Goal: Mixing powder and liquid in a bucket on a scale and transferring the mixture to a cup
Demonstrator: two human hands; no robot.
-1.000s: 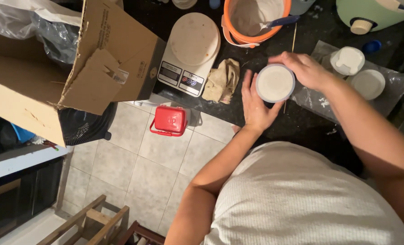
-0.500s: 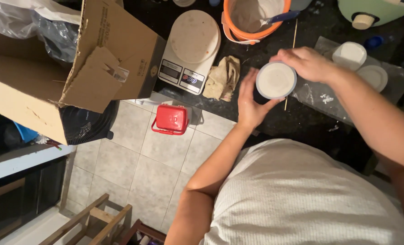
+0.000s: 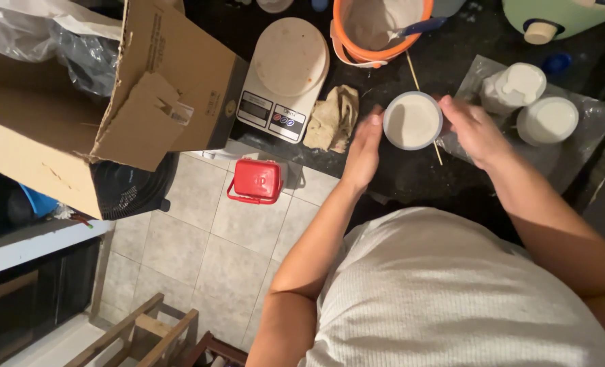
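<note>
**While both hands cradle the white cup, a level, two-sided hold matters most**

Because the cup (image 3: 412, 120) looks full nearly to its rim with a pale white filling, the step in hand calls, in my judgement, for even pressure from both sides and no tipping toward either wrist. The left hand (image 3: 362, 151) lies flat along the cup's left wall, fingers straight and together, palm turned inward, more bracing than gripping. The right hand (image 3: 476, 129) curls at the cup's right wall, its fingers partly bent around the rim side; whether they truly clasp it or only touch it I cannot tell for certain. Keeping the thin wooden stick (image 3: 421, 102) undisturbed seems wise, as it runs slantwise beside and behind the cup, and a nudge could spill the fill.

As for position, the cup sits between the two hands, touching the left palm and the right fingers, over the dark bench (image 3: 411, 177) just in front of the person's chest. A crumpled tan cloth (image 3: 333, 119) lies just to its left, with a white kitchen scale (image 3: 285, 75) beyond. An orange-rimmed bowl (image 3: 380, 30) stands behind the cup, and two white lidded tubs (image 3: 530, 102) rest on a clear plastic sheet (image 3: 588, 146) to the right
</note>
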